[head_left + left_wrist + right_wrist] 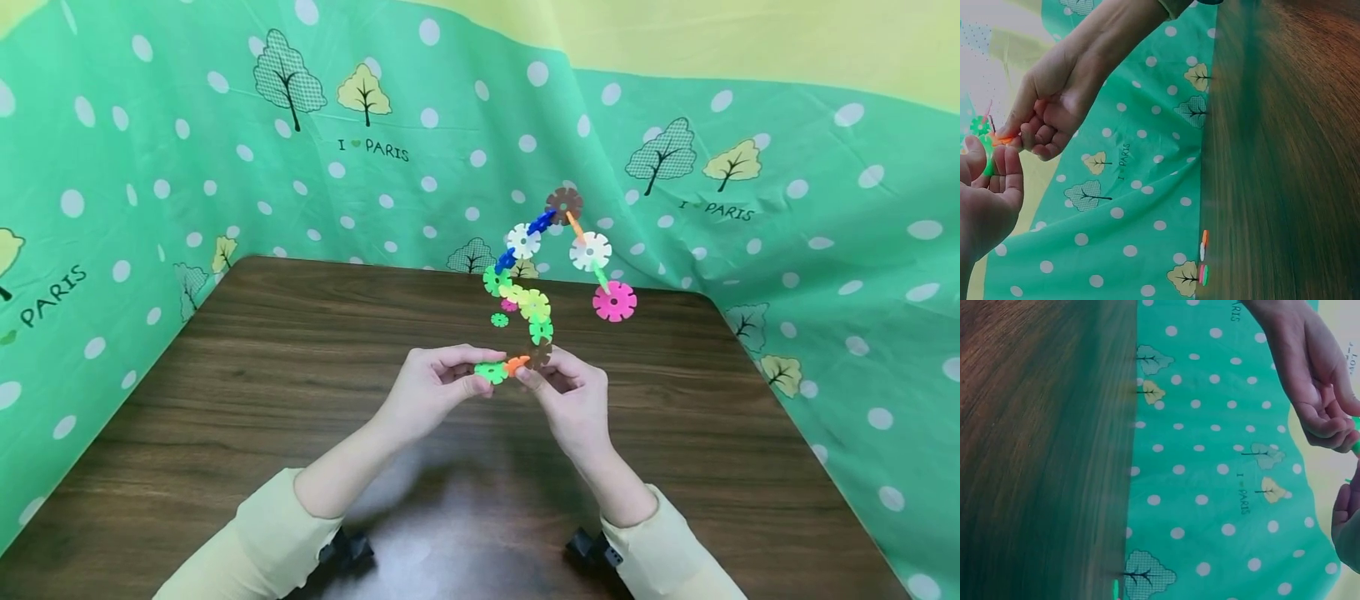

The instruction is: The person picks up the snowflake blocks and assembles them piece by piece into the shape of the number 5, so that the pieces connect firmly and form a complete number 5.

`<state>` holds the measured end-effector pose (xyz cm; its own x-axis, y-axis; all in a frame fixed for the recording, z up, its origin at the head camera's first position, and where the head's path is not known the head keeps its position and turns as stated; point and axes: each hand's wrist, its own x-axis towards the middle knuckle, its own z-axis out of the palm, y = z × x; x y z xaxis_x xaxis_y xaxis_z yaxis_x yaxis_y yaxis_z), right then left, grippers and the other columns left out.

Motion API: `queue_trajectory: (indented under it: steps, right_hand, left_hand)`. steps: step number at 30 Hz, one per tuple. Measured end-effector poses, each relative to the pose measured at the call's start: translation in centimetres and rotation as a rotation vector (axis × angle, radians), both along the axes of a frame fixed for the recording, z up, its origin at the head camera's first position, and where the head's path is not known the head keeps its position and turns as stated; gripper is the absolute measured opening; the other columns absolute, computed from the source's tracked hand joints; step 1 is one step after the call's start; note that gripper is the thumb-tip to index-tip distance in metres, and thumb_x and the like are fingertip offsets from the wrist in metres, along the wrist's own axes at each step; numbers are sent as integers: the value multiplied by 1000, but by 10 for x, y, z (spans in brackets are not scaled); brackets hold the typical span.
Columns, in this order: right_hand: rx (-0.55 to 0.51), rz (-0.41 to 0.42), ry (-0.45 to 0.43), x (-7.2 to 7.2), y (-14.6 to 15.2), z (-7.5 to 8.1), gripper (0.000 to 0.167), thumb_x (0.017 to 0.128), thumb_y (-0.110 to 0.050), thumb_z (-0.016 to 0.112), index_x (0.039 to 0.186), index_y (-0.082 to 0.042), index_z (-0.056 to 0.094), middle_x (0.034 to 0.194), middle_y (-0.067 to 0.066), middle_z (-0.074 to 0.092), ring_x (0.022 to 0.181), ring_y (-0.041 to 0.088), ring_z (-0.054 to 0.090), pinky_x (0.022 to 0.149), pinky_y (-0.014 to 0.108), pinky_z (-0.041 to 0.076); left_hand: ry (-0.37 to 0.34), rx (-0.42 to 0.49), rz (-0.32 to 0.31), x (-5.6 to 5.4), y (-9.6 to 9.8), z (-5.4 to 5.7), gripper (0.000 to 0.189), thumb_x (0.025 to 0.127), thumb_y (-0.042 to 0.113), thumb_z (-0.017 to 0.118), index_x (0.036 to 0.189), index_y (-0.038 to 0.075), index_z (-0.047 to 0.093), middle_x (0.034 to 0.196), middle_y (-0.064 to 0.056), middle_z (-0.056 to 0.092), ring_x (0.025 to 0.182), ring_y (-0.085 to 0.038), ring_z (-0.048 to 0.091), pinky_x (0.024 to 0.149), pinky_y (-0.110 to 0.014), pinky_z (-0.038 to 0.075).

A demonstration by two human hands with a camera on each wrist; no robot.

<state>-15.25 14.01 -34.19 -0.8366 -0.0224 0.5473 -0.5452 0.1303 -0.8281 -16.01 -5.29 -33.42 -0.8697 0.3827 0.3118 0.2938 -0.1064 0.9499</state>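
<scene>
A chain of interlocking plastic snowflake discs point(535, 304) hangs in the air between and above my hands in the head view. My left hand point(427, 387) pinches the green disc point(491, 372) at its near end between thumb and fingers. My right hand point(581, 404) grips the chain right beside it, the thumb at the orange disc point(516, 365) and the fingers behind the brown disc point(539, 357). From there green, yellow, blue and white discs climb to another brown disc point(564, 205). The chain then drops to a pink disc point(614, 301) at its far end.
On the dark wooden table point(300, 333) lie a loose green disc point(499, 320) and a pink disc point(509, 306). The left wrist view also shows an orange disc point(1205, 237) and a white disc point(1202, 251) there. A green dotted cloth point(420, 200) hangs around the table.
</scene>
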Motion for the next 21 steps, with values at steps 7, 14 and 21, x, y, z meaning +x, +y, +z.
queue_trajectory:
  steps: [7, 14, 21]
  right_hand:
    - [-30, 5, 76, -3, -5, -3, 11, 80, -1, 73, 85, 7, 67, 70, -2, 67, 59, 10, 62, 56, 22, 53]
    - [-149, 56, -22, -8, -3, 1, 7, 82, 4, 69, 87, 0, 70, 69, 1, 67, 62, 12, 63, 64, 23, 55]
    - [-127, 166, -145, -13, 7, 11, 21, 84, 4, 65, 85, -16, 72, 69, -1, 65, 61, 12, 59, 63, 24, 54]
  left_hand:
    - [7, 79, 24, 1, 5, 1, 39, 77, 16, 76, 112, 0, 67, 103, -13, 70, 78, -16, 69, 75, -34, 57]
    - [-12, 90, -5, -4, 10, 6, 38, 79, 9, 76, 115, 4, 66, 104, -10, 70, 81, -20, 69, 74, -34, 57]
    - [-92, 140, 82, -19, -5, 13, 46, 82, 4, 70, 125, 3, 54, 111, -15, 61, 89, -19, 62, 79, -32, 56]
